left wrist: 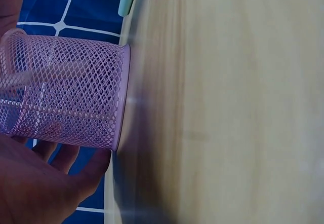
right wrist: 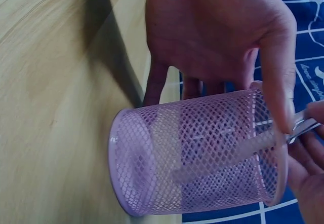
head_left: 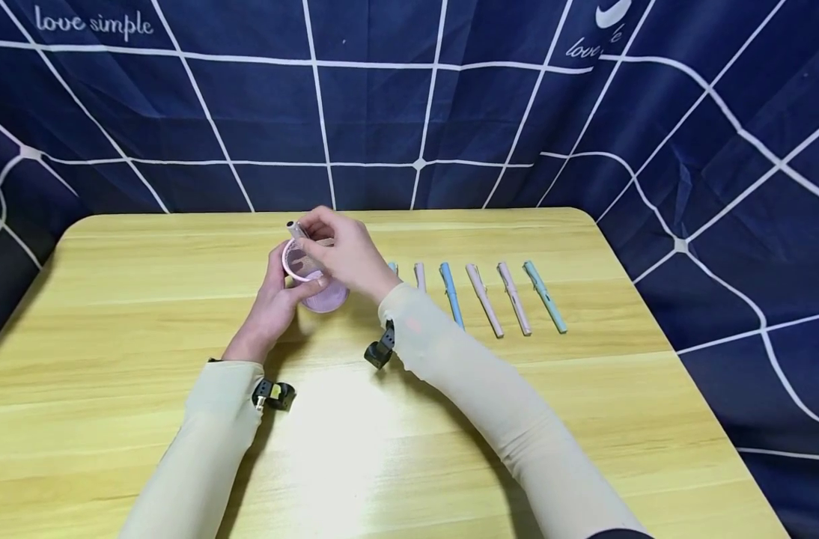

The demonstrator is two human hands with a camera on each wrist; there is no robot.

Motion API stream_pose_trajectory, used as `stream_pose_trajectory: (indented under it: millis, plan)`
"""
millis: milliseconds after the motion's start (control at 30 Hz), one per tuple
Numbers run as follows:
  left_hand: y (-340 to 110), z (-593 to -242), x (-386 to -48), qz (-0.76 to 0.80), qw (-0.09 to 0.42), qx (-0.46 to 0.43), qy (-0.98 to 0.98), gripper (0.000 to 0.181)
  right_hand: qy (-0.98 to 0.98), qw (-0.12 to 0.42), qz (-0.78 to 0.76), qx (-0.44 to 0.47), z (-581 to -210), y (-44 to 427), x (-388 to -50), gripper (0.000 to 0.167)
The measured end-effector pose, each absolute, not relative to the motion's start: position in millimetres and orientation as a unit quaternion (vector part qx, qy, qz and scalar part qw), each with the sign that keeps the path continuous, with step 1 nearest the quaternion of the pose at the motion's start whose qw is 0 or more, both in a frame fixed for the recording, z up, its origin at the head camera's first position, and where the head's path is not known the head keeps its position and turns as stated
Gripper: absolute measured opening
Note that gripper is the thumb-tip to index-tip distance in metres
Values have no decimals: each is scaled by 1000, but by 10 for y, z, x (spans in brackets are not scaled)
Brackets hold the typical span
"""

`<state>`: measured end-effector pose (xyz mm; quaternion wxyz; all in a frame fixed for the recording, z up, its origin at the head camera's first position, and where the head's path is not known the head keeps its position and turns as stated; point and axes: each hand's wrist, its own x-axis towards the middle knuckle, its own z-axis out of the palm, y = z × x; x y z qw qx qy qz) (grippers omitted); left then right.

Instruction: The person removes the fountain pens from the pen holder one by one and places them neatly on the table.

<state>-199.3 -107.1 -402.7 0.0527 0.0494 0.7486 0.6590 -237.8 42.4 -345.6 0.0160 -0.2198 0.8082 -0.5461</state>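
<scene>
A pink mesh pen holder (head_left: 325, 298) stands on the wooden table, slightly left of the middle. My left hand (head_left: 275, 303) grips its side, thumb near the rim and fingers round the far side. With my right hand (head_left: 347, 251) I pinch a pale pen (head_left: 293, 229) by its upper end, above the holder's mouth. Through the mesh in the right wrist view, the pen's lower part (right wrist: 223, 162) slants inside the holder, its tip short of the base. The left wrist view shows the holder's base (left wrist: 121, 97) on or very close to the tabletop.
Right of the holder lies a row of pens: a blue pen (head_left: 452, 296), a pale pink pen (head_left: 485, 299), a pink pen (head_left: 514, 298), a green pen (head_left: 546, 296) and others partly behind my right arm. A dark blue checked cloth (head_left: 376, 105) hangs behind the table (head_left: 147, 299).
</scene>
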Motion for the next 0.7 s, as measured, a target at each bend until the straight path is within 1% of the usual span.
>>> stream_pose_trajectory:
  millis: [200, 400, 700]
  plan:
    - [-1067, -4046, -1997, 659, 49, 46, 749, 83, 764, -33, -607, -213, -3386, 467, -2368, 21]
    - [-1066, -4053, -1978, 657, 50, 44, 751, 83, 741, -80, -625, -231, -3284, 524, -2317, 22]
    - [-1054, -4043, -1978, 666, 40, 54, 743, 81, 689, -121, -673, -241, -3069, 682, -2288, 26]
